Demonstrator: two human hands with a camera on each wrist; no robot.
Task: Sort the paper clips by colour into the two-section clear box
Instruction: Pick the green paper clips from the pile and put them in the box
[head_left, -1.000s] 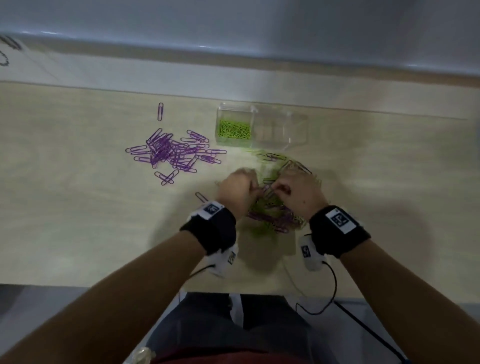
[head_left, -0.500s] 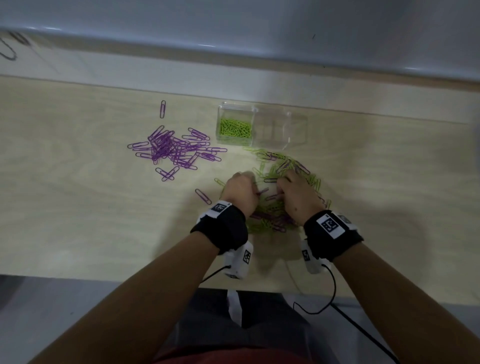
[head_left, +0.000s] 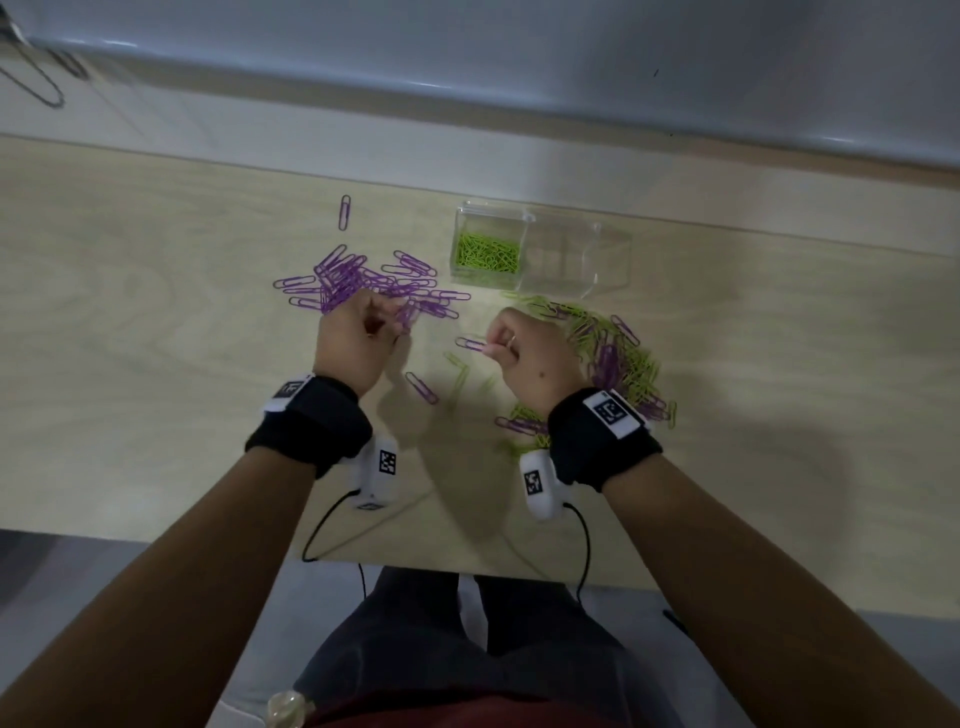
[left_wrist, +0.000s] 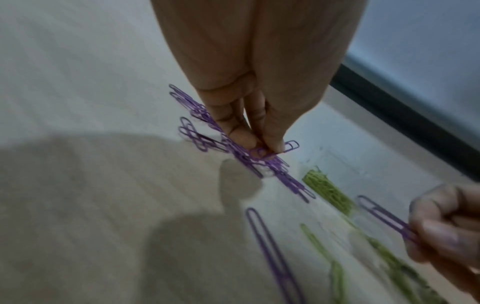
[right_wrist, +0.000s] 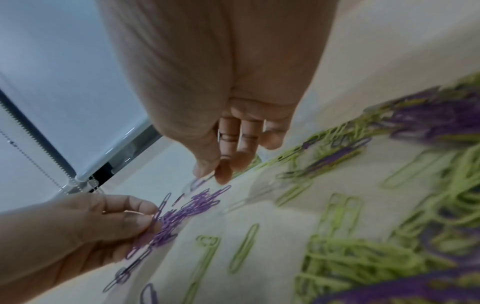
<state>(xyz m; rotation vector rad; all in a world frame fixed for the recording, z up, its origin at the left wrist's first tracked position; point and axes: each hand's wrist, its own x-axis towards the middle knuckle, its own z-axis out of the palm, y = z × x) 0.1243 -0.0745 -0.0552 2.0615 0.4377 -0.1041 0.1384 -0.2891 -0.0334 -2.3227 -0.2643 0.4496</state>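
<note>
Green clips (head_left: 487, 253) are lodged in the clear box (head_left: 613, 249), left section; right section unfilled. Purple clips are pinched by left hand (head_left: 358, 338) and right hand (head_left: 524, 358); mixed pile (head_left: 618, 358) remains.

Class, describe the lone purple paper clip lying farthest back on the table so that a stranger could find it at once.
Start at the clear box near the table's far edge, its left section holding green clips. Look left, past the purple pile. The lone purple clip lies beyond that pile, apart from every other clip, pointing almost straight away from the person.
</note>
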